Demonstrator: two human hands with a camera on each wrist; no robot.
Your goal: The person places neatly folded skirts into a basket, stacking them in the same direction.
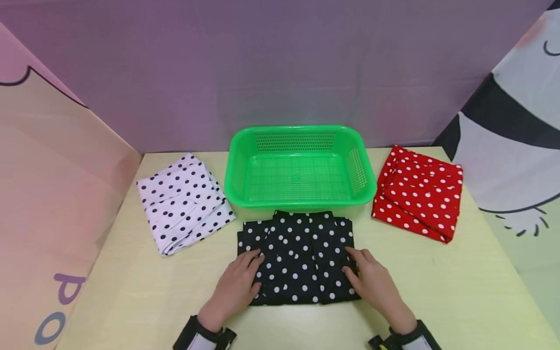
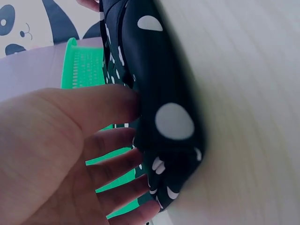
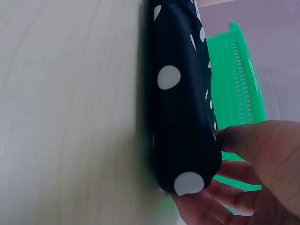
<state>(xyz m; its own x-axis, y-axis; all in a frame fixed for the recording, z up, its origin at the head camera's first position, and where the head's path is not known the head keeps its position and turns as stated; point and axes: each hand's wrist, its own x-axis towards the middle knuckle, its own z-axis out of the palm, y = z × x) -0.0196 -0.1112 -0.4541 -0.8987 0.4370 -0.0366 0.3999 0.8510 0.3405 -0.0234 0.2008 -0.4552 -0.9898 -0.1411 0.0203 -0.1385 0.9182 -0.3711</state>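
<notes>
Black cloth (image 1: pixel 302 272) touches inward-turned fingers (image 1: pixel 254 265) on either side.

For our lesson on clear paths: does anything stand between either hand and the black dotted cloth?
Nothing visible does: the left hand and right hand touch opposite sides of the black dotted cloth. The green basket lies beyond it.

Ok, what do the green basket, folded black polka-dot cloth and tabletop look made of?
Green basket: probably moulded plastic, slightly glossy; thin rim, regular perforations.
Folded black polka-dot cloth: smooth fabric, soft folds; perhaps cotton or a blend, fibre unclear.
Tabletop: pale wood or wood-look laminate, smooth; faint grain shows.
</notes>
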